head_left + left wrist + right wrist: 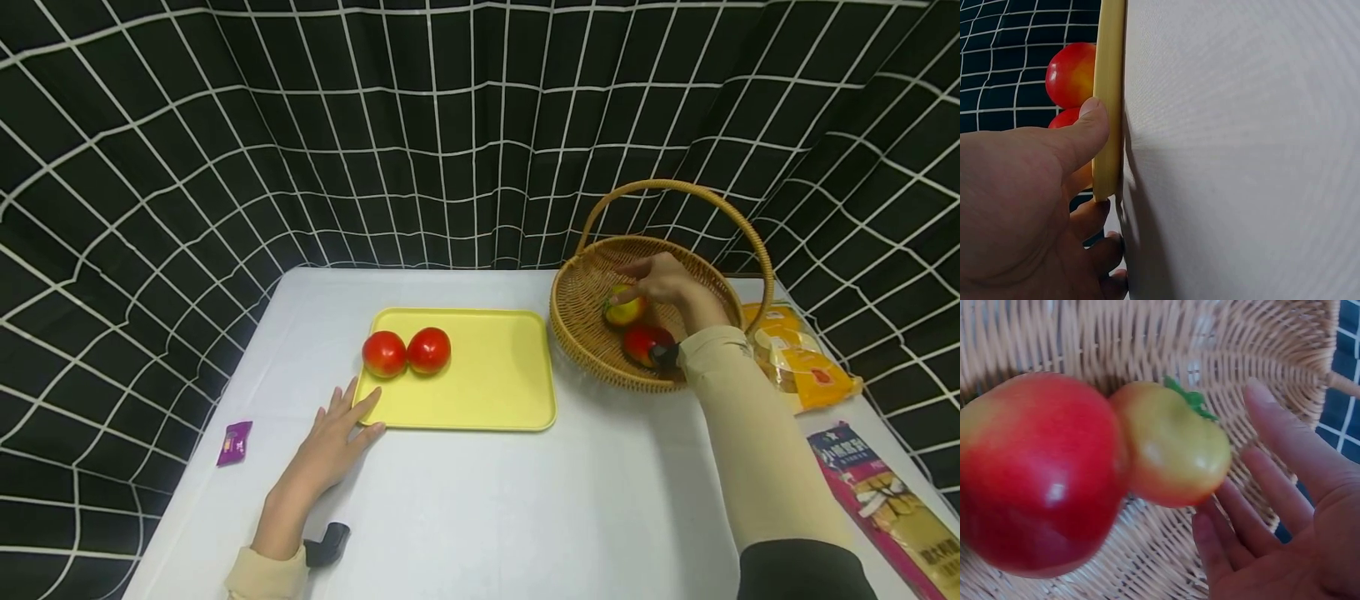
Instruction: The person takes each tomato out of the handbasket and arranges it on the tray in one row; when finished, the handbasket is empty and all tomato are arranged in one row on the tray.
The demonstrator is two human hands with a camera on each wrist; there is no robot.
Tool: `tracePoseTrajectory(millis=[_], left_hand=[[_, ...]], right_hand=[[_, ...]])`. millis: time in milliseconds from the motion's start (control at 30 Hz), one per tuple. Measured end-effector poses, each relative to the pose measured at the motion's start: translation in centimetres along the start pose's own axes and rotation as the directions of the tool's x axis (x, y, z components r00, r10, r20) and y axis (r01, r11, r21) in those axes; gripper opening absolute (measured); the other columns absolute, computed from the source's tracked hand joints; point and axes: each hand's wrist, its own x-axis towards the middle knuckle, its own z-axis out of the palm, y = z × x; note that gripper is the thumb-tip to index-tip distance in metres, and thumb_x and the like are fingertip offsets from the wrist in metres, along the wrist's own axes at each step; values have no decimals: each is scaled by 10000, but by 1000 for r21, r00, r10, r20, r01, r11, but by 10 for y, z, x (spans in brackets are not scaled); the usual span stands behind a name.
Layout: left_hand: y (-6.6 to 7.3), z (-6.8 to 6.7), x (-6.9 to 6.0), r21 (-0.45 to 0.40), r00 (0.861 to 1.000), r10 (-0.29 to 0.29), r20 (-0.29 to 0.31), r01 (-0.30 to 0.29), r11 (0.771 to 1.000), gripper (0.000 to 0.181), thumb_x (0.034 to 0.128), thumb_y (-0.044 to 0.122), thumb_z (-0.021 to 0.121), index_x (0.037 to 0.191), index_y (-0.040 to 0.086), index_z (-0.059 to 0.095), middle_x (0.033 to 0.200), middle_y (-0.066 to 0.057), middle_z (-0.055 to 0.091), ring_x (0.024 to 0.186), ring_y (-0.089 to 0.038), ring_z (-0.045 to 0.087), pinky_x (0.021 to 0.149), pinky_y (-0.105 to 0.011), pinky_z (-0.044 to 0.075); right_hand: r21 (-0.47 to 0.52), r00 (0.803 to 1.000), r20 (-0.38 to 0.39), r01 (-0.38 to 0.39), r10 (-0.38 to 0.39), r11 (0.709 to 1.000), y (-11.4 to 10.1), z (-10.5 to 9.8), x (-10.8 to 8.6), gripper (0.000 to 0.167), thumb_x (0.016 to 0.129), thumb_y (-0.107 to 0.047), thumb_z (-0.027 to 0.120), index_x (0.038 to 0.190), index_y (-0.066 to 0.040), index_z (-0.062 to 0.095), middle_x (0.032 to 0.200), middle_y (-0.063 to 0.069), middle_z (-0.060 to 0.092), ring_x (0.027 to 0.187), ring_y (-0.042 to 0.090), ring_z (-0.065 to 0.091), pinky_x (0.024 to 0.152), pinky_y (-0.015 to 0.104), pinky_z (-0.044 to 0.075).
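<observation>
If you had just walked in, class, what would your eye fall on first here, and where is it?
Probably the two glossy, round red fruits, side by side at the left end of the flat yellow rectangular tray, whose near left corner the left hand touches. Next, right of the tray, comes the round, arch-handled brown wicker basket, with the right hand reaching in by a yellow-and-red fruit.

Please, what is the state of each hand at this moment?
Left hand: open, touching the yellow tray at its near-left corner.
Right hand: open inside the basket, beside the yellow-red fruit, not gripping it.
</observation>
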Motion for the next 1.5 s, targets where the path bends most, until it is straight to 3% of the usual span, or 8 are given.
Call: tracePoseTrajectory(millis=[567,1067,1233,1367,1500], left_hand=[[-1,1,0,0,1000,-10,-1,10,1000,679,1070,372,612,1664,164,357,1785,-198,88,1651,-461,-11,1314,-674,0],[-1,2,0,4,1000,-2,-5,2,1000,673,1076,383,600,1664,165,356,1787,-186,81,1648,-471,-13,1314,-674,6],[-1,3,0,4,1000,-3,-1,3,1000,675,1074,379,603,1663,160,358,1785,-194,84,1646,-477,-11,1310,-678,7],[0,2,0,-2,1000,-8,-1,8,1000,677,1073,373,606,1664,158,357,1784,-197,84,1647,-473,-15,1309,-679,2],[0,1,0,2,1000,-9,-3,9,1000,678,1072,363,609,1664,152,356,1782,-206,88,1647,-470,-14,1313,-675,-1]], right_hand=[[-23,999,33,-7,7,1000,9,9,4,700,875,-115,860,1484,55,558,1567,299,496,1457,466,432,1284,577,298],[-16,1000,8,-24,24,1000,9,13,-1,622,886,-7,816,1464,39,591,1533,319,532,1341,437,533,1174,541,468],[16,1000,-4,-28,28,999,13,15,3,582,891,3,805,1444,11,623,1505,326,556,1345,420,522,1187,545,451],[60,1000,-10,-22,23,998,6,14,2,549,903,11,787,1433,-11,643,1537,288,549,1391,395,484,1223,555,414],[58,999,-16,30,-29,998,-9,14,-1,548,905,12,786,1434,-12,645,1538,283,552,1381,388,495,1207,552,430]])
